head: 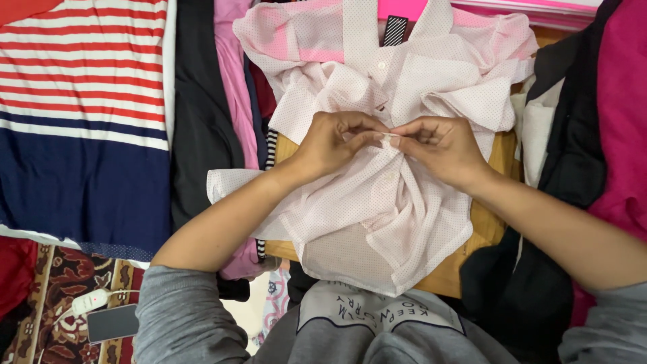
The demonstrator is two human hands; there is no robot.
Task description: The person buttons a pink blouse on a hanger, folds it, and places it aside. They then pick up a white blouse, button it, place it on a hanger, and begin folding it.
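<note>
Pink dotted shirt crumpled on wooden board | left hand and right hand meet at its button placket, fingers pinched on fabric | striped red-and-navy garment far left | black clothing beside | magenta cloth right | phone on patterned rug.

Looks like a home, prob. bedroom/living rm: clothes piled all round a wooden worktop, patterned rug on floor, phone w/ charger.
</note>
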